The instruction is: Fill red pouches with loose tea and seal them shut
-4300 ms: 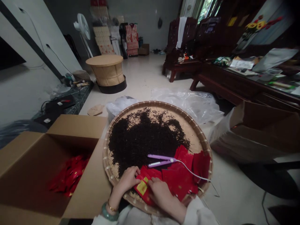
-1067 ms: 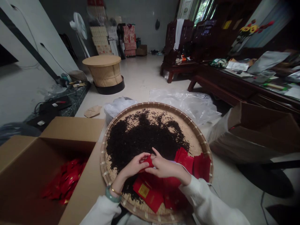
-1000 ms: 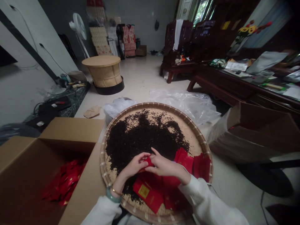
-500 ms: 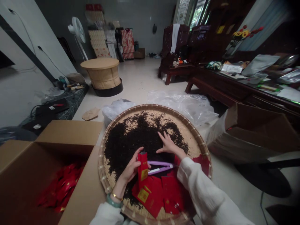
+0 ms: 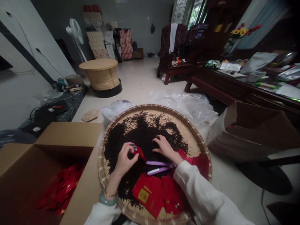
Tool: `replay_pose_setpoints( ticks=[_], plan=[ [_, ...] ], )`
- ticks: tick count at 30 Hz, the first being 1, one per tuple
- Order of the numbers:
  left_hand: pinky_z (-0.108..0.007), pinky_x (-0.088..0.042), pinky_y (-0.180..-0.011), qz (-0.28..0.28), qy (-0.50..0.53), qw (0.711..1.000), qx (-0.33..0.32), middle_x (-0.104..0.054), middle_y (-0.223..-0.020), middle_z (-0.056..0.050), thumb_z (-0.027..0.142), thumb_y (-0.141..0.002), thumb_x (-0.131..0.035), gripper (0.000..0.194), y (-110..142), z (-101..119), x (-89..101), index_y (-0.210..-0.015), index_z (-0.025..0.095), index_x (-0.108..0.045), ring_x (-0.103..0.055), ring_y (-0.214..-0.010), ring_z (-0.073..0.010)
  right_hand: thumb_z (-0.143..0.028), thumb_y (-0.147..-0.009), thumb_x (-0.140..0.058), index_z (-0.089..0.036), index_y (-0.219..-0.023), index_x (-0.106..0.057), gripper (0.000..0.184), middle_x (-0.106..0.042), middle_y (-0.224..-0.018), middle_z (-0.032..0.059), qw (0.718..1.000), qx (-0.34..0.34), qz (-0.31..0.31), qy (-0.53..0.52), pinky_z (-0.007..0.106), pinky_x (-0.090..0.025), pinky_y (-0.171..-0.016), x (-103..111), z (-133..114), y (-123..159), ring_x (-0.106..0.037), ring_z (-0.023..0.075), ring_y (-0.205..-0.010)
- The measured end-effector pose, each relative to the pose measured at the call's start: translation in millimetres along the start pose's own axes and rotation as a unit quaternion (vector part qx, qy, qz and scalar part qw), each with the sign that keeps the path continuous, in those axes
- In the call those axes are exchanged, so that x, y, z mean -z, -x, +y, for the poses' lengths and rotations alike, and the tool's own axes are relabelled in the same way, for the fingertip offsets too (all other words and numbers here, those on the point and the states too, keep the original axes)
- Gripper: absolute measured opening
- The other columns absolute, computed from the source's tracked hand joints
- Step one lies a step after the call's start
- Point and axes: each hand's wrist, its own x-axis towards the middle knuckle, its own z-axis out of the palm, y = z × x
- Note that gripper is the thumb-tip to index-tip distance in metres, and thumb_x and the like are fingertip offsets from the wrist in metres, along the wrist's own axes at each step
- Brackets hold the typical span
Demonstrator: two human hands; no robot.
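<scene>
My left hand (image 5: pixel 125 158) pinches a small red packet (image 5: pixel 140 152), tilted over dark dried leaves that look like tea (image 5: pixel 131 132). The packet's silvery mouth shows between thumb and fingers. To its right, my right hand (image 5: pixel 163 147) is over the leaves, fingers curved and thumb apart, with nothing visible in it. A purple hand-held sealer (image 5: pixel 158 167), shaped like a hair straightener, lies with its arms apart below my right hand. Flat red packets (image 5: pixel 150 195) are spread at the near side of the round bamboo tray (image 5: pixel 101 162), and more lie under my right forearm.
On the left stands an open cardboard box (image 5: pixel 79 184) with many red packets (image 5: pixel 67 184) inside. At right are another open box (image 5: pixel 255 131) and a black round base (image 5: pixel 264 176). Clear plastic sheeting (image 5: pixel 180 101) lies behind the tray, near a low dark wooden table (image 5: pixel 211 82).
My left hand has moved up and left, and the packet has turned from upright to tilted. My right hand has shifted slightly left, its fingers more curled.
</scene>
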Motion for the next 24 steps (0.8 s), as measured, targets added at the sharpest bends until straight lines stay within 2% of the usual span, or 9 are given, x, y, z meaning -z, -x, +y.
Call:
replay_pose_setpoints(
  ticks=[3,8,11,14,16,19,20,22,24],
  plan=[
    [-0.034,-0.051,-0.081,-0.030,-0.054,0.998,-0.015,-0.053,-0.109,-0.008,0.029,-0.079,-0.061,0.013,-5,1,1.5,-0.077,0.020,-0.052,-0.059,-0.096,-0.0219,-0.027,-0.073,-0.075,-0.020,-0.103,-0.062,0.033,-0.052,-0.111,0.0094,0.999,0.015,0.021,-0.032,0.038,-0.048,-0.087,1,-2,3,-0.052,0.0236,-0.102],
    [-0.039,-0.053,-0.084,-0.108,-0.106,0.988,-0.029,-0.046,-0.130,-0.013,0.033,-0.083,-0.059,0.018,-7,5,1.7,-0.096,0.021,-0.054,-0.062,-0.099,-0.0238,-0.030,-0.073,-0.075,-0.021,-0.121,-0.056,0.053,-0.052,-0.117,0.0136,0.999,0.025,0.041,-0.007,0.043,-0.048,-0.087,-3,-7,8,-0.051,0.0278,-0.105],
    [-0.041,-0.051,-0.089,-0.128,-0.140,0.980,-0.062,-0.042,-0.136,-0.013,0.032,-0.086,-0.057,0.016,-8,7,3.4,-0.098,0.021,-0.054,-0.060,-0.106,-0.0258,-0.028,-0.080,-0.068,-0.020,-0.112,-0.062,0.034,-0.055,-0.114,0.0138,0.998,0.035,0.053,-0.029,0.041,-0.049,-0.085,-6,-11,10,-0.053,0.0266,-0.103],
    [-0.040,-0.053,-0.086,-0.102,-0.179,0.973,-0.101,-0.047,-0.131,-0.012,0.031,-0.087,-0.055,0.010,-11,4,5.3,-0.090,0.021,-0.056,-0.061,-0.104,-0.0253,-0.024,-0.079,-0.067,-0.021,-0.099,-0.068,0.020,-0.059,-0.106,0.0098,0.985,0.029,0.075,-0.156,0.038,-0.047,-0.085,-5,-15,7,-0.056,0.0231,-0.097],
    [-0.038,-0.053,-0.085,-0.064,-0.204,0.969,-0.125,-0.050,-0.126,-0.011,0.029,-0.088,-0.054,0.009,-14,2,5.5,-0.086,0.021,-0.056,-0.062,-0.102,-0.0243,-0.025,-0.070,-0.073,-0.022,-0.088,-0.069,0.018,-0.062,-0.097,0.0063,0.937,-0.032,0.109,-0.331,0.036,-0.046,-0.087,-3,-20,3,-0.057,0.0219,-0.093],
    [-0.037,-0.055,-0.082,-0.034,-0.241,0.959,-0.142,-0.051,-0.123,-0.011,0.025,-0.089,-0.052,0.006,-18,2,1.9,-0.087,0.020,-0.055,-0.063,-0.097,-0.0229,-0.033,-0.064,-0.076,-0.021,-0.084,-0.068,0.025,-0.065,-0.090,0.0038,0.806,-0.151,0.144,-0.554,0.032,-0.049,-0.078,0,-27,-6,-0.059,0.0208,-0.088],
    [-0.037,-0.055,-0.080,-0.033,-0.255,0.956,-0.144,-0.050,-0.124,-0.011,0.023,-0.089,-0.051,0.004,-19,4,-0.6,-0.089,0.020,-0.054,-0.064,-0.095,-0.0225,-0.038,-0.068,-0.073,-0.021,-0.089,-0.068,0.028,-0.066,-0.090,0.0036,0.777,-0.174,0.144,-0.588,0.030,-0.050,-0.070,2,-30,-8,-0.061,0.0198,-0.082],
    [-0.036,-0.056,-0.076,-0.037,-0.283,0.947,-0.150,-0.049,-0.125,-0.012,0.017,-0.089,-0.049,0.007,-21,7,-6.8,-0.094,0.020,-0.054,-0.064,-0.093,-0.0219,-0.047,-0.078,-0.059,-0.022,-0.101,-0.064,0.033,-0.067,-0.086,0.0033,0.747,-0.193,0.124,-0.624,0.027,-0.047,-0.053,6,-34,-12,-0.060,0.0166,-0.066],
    [-0.035,-0.056,-0.075,-0.033,-0.309,0.937,-0.160,-0.049,-0.125,-0.012,0.014,-0.089,-0.047,0.012,-23,11,-13.7,-0.097,0.019,-0.053,-0.063,-0.095,-0.0226,-0.046,-0.084,-0.049,-0.022,-0.104,-0.062,0.033,-0.068,-0.082,0.0026,0.678,-0.214,0.084,-0.698,0.024,-0.044,-0.046,13,-37,-13,-0.059,0.0143,-0.057]
  ],
)
